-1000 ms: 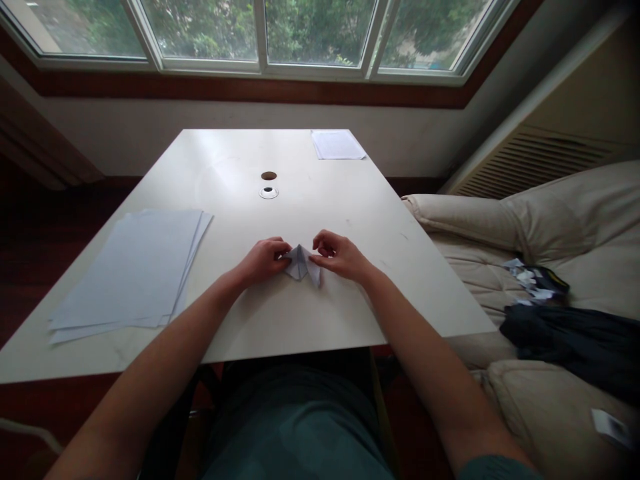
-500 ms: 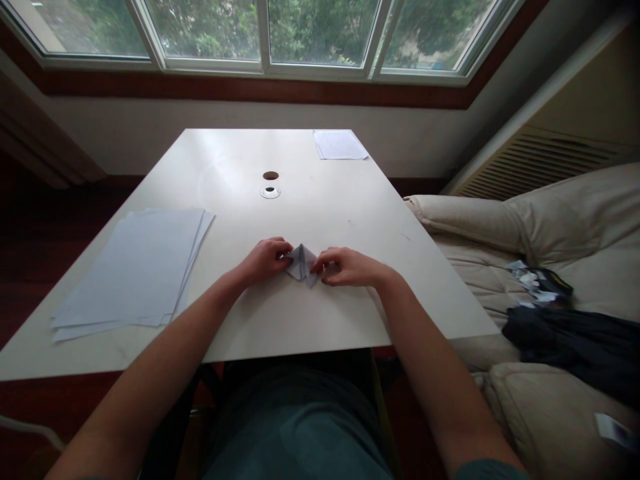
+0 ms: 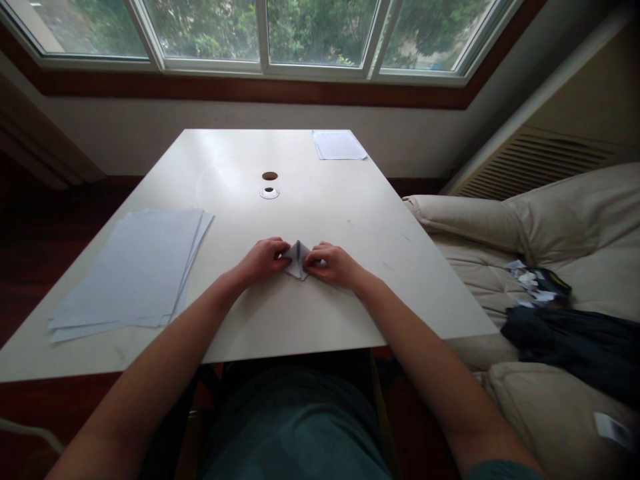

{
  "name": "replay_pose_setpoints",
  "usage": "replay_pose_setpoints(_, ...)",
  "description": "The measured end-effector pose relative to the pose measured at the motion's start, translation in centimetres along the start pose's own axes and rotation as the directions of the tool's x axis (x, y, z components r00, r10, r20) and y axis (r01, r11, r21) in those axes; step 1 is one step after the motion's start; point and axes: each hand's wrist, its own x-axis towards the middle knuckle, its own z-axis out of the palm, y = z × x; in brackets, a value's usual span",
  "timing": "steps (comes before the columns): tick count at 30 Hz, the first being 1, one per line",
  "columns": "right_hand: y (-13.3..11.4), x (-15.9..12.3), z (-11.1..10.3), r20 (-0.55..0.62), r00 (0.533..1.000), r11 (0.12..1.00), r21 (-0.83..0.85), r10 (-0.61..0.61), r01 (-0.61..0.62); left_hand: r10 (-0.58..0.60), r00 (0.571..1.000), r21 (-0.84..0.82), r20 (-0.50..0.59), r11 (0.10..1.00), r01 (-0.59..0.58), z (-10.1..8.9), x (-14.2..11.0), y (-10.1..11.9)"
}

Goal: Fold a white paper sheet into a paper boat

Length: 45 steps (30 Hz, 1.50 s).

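Note:
A small folded piece of white paper (image 3: 297, 261) lies on the white table (image 3: 300, 320) between my two hands. My left hand (image 3: 263, 259) pinches its left side with curled fingers. My right hand (image 3: 333, 263) is closed on its right side, fingers pressed against the fold. Much of the paper is hidden under my fingers.
A stack of white sheets (image 3: 133, 270) lies on the table's left. A single sheet (image 3: 339, 144) sits at the far right corner. A cable hole (image 3: 269, 176) and its cap (image 3: 269, 193) are mid-table. A beige sofa (image 3: 545, 267) with dark clothing (image 3: 575, 347) stands to the right.
My right hand has moved left, pressing the paper's right flap inward, so the paper now looks narrower. My left hand has stayed in place.

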Motion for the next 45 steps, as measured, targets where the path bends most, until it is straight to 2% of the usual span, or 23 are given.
replay_pose_setpoints(10, 0.0, 0.0, 0.7, -0.058, 0.997, 0.999, -0.003, 0.048, -0.048, 0.01, 0.999, 0.01, 0.031, 1.0, -0.01, -0.5, 0.0, 0.3)
replay_pose_setpoints(16, 0.5, -0.2, 1.0, -0.204, 0.97, 0.988, -0.041, 0.135, -0.146, 0.017, 1.0, -0.009, 0.002, 1.0, -0.017, -0.2, -0.1, 0.1)
replay_pose_setpoints(19, 0.7, -0.2, 0.8, -0.169, 0.975, 0.984, -0.085, 0.143, -0.159, 0.036, 0.999, -0.008, -0.037, 0.999, -0.036, 0.0, -0.1, 0.1)
replay_pose_setpoints(23, 0.4, 0.0, 0.6, -0.078, 0.993, 0.991, -0.09, 0.093, -0.1, 0.054, 0.995, -0.011, -0.089, 0.998, -0.056, 0.3, -0.1, 0.0)
replay_pose_setpoints(29, -0.2, 0.2, 0.8, -0.188, 0.981, 0.995, -0.083, 0.039, -0.056, 0.088, 0.987, -0.024, -0.134, 0.995, -0.092, 0.7, -0.1, -0.2)
replay_pose_setpoints(35, 0.0, 0.2, 1.3, -0.21, 0.977, 0.999, 0.011, 0.047, -0.045, 0.088, 0.985, -0.023, -0.147, 0.995, -0.092, 0.8, 0.0, -0.4)
replay_pose_setpoints(39, 0.2, 0.1, 1.4, -0.243, 0.969, 0.999, -0.009, 0.048, -0.052, 0.086, 0.984, -0.02, -0.154, 0.996, -0.09, 0.8, 0.0, -0.3)
replay_pose_setpoints(45, 0.1, 0.0, 1.0, -0.15, 0.987, 0.995, -0.096, -0.055, 0.041, 0.108, 0.978, -0.012, -0.176, 0.994, -0.112, 1.1, -0.1, -0.5)
